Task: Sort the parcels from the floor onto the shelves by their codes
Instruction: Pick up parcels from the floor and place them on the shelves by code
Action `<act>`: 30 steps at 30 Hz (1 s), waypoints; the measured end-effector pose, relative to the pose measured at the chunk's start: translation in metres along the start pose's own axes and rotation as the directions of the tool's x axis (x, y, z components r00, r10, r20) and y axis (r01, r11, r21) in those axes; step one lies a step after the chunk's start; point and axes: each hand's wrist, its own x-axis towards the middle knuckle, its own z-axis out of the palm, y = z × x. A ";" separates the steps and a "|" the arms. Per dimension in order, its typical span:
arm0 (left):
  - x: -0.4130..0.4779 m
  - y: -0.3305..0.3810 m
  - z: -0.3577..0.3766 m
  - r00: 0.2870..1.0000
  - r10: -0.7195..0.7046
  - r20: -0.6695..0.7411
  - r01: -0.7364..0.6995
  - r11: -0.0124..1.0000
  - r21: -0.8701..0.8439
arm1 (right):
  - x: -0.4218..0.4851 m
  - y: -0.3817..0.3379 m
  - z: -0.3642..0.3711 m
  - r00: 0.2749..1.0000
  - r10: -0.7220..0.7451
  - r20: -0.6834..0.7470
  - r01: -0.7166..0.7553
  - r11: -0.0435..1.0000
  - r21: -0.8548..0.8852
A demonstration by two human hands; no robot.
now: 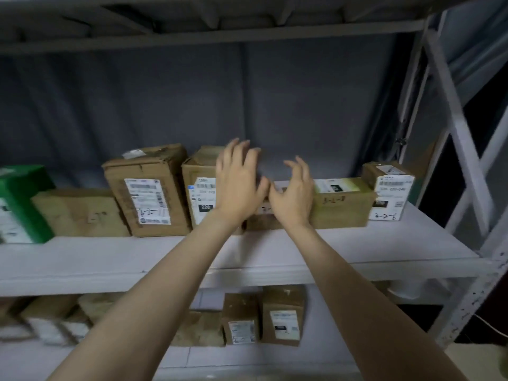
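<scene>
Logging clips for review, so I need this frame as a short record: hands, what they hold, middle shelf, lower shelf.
left hand: raised in front of the middle shelf, fingers spread, holding nothing
right hand: beside it, fingers loosely curled, holding nothing
contact with parcels: cannot tell
middle shelf: green box at left end; tall brown box with label; long low box behind the hands; white-labelled box at right end
lower shelf: several brown parcels
codes: handwritten marks, too blurred to read
</scene>
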 end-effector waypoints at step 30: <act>-0.028 -0.152 -0.093 0.899 -0.418 0.130 0.380 0.893 0.241 | -0.046 -0.079 0.079 0.988 0.153 -0.005 -0.152 0.982 0.109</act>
